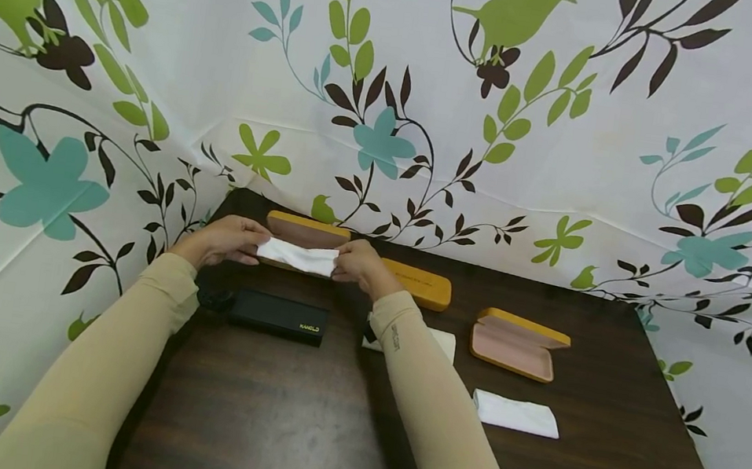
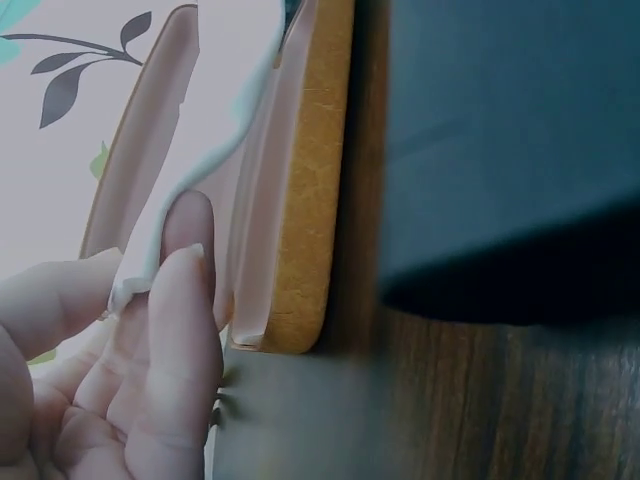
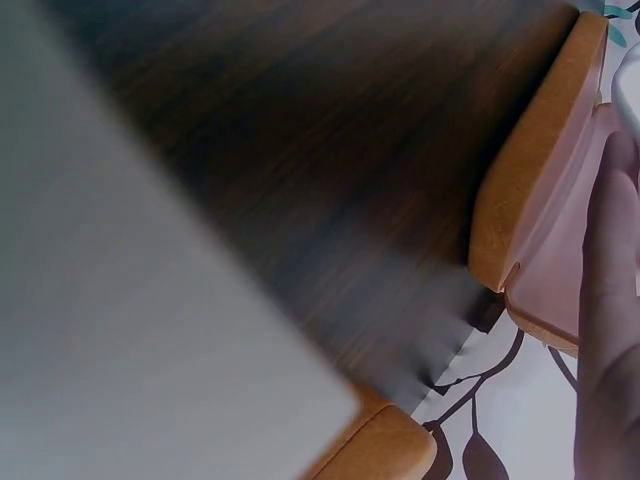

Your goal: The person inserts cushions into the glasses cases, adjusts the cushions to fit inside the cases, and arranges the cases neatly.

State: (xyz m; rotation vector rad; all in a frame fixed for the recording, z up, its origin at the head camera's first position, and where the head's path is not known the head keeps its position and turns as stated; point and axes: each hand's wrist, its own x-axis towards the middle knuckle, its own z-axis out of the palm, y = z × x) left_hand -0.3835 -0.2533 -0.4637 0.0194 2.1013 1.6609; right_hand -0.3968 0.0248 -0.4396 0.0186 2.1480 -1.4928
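Observation:
A folded white cloth (image 1: 298, 256) is stretched level between both hands over an open glasses case (image 1: 309, 227) at the back left of the table. The case has a mustard-brown shell and a pink lining, and its lid stands up against the patterned cloth wall. My left hand (image 1: 230, 237) pinches the left end of the cloth between thumb and fingers. At the other end my right hand (image 1: 365, 265) pinches it too. In the left wrist view the cloth (image 2: 205, 120) hangs in front of the case's pink interior, its edge sagging slightly.
A long black box (image 1: 275, 316) with gold lettering lies in front. A closed mustard case (image 1: 422, 286) stands right of my right hand. Beneath the right forearm is a cream-coloured flat piece (image 1: 441, 344). Further right are another open case (image 1: 518, 344) and a folded white cloth (image 1: 516, 414).

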